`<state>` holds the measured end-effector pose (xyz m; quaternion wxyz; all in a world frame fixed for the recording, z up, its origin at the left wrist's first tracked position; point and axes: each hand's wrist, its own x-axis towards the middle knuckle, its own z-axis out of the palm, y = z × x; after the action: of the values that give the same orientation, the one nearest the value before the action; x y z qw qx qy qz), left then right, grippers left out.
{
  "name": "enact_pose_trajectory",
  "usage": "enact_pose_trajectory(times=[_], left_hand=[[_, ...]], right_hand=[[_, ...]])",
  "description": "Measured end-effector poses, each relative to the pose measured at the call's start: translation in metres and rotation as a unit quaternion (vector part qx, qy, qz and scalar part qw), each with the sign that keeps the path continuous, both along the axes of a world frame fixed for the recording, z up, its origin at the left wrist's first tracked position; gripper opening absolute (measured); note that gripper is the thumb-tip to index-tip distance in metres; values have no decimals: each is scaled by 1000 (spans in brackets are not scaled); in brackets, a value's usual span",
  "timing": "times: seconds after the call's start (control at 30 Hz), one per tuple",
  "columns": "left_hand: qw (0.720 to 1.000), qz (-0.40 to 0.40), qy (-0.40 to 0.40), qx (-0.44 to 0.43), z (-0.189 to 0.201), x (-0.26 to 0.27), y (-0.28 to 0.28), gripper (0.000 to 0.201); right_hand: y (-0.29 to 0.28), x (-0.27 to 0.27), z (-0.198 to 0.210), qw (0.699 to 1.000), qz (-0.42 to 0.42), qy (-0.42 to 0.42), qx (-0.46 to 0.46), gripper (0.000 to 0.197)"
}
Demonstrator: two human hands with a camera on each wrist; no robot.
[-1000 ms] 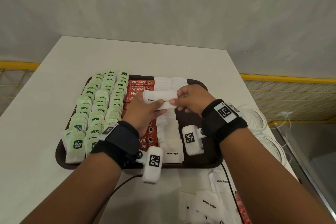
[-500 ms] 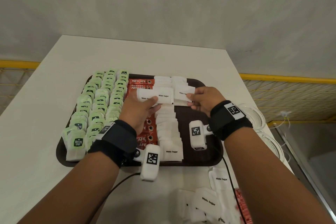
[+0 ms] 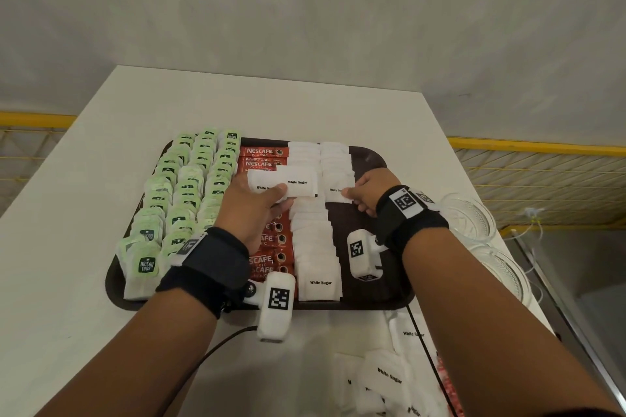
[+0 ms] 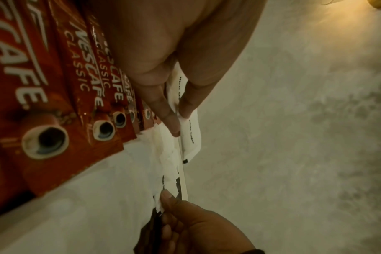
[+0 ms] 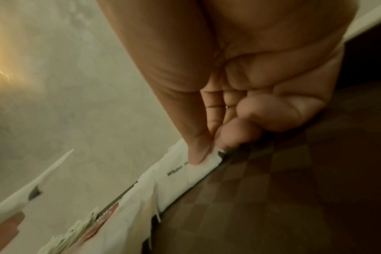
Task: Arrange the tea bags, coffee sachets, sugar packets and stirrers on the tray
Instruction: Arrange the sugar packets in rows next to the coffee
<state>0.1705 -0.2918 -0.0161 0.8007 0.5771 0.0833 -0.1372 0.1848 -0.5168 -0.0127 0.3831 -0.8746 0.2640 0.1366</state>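
Green paper tea bags [image 3: 176, 200] sit at the dark brown plastic tray's [image 3: 369, 298] left, w/ red coffee sachets [image 3: 267, 257] next. The left hand [image 3: 252, 210] pinches a few white paper sugar packets [image 3: 288, 182] above the tray. Right hand [image 3: 371, 191] pinches one white sugar packet [image 3: 337, 191] onto the far-right row.

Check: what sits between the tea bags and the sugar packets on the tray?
A column of red coffee sachets, clear in the head view, between the tea bags and sugar packets.

Tea bags [image 3: 189, 200] left on tray [image 3: 369, 159], coffee sachets [image 3: 267, 256] middle, sugar packets [image 3: 315, 247] right, table [image 3: 67, 281] beneath
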Motion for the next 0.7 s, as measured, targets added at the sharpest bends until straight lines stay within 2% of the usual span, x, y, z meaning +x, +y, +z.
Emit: enact_pose_trajectory(times=[0.1, 0.17, 0.2, 0.27, 0.33, 0.43, 0.5, 0.57, 0.63, 0.7], left_hand=[[1000, -5, 3, 10, 0, 0, 0, 34], [1000, -8, 4, 10, 1, -1, -1, 34], [1000, -9, 1, 12, 1, -1, -2, 33], [1000, -14, -5, 15, 3, -2, -5, 29], [1000, -21, -10, 9, 4, -4, -10, 29], [1000, -27, -2, -1, 8, -6, -15, 22], [999, -47, 5, 12, 10, -7, -15, 16], [999, -36, 19, 9, 11, -8, -11, 21], [999, 4, 38, 1, 13, -9, -7, 31], [998, 20, 18, 58, 12, -9, -4, 36]], right_hand=[[-1, 0, 1, 994, 41, 22, -96, 35], [0, -1, 6, 988, 64, -18, -139, 43], [2, -3, 10, 991, 55, -53, -109, 45], [11, -10, 20, 994, 31, -102, 38, 43], [22, -17, 28, 984, 65, -98, 132, 38], [31, -20, 27, 975, 93, -134, 152, 27], [26, -17, 22, 969, 51, -170, 173, 26], [15, -16, 17, 962, -15, -189, 196, 20], [3, -16, 12, 968, -56, -173, 174, 13], [-6, -19, 10, 987, -40, -116, 100, 15]])
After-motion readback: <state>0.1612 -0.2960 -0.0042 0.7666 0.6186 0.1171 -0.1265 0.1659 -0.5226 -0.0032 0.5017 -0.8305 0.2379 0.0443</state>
